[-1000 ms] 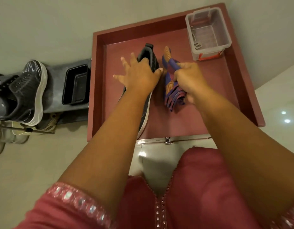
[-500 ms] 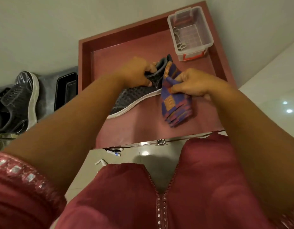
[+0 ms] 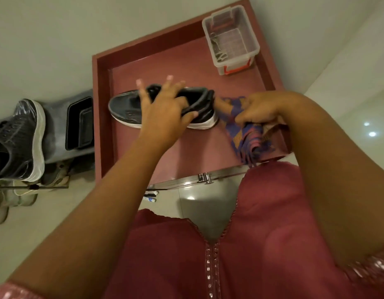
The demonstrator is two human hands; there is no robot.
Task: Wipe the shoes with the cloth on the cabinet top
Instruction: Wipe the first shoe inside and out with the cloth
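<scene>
Shoe (image 3: 130,108) lies across the middle of the cabinet top (image 3: 169,59), toe toward its left edge. Left hand (image 3: 165,111) grips its collar, two fingers (image 3: 141,91) sticking up. Right hand (image 3: 260,108) has fingers clamped on the cloth (image 3: 247,139) just beside the heel, near the right edge.

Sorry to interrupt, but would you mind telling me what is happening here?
A person is cleaning a shoe on the red cabinet top. The left hand holds the dark sneaker at its collar, thumb curled under. The right hand grips the checked cloth beside the heel. A clear plastic box sits behind.
</scene>
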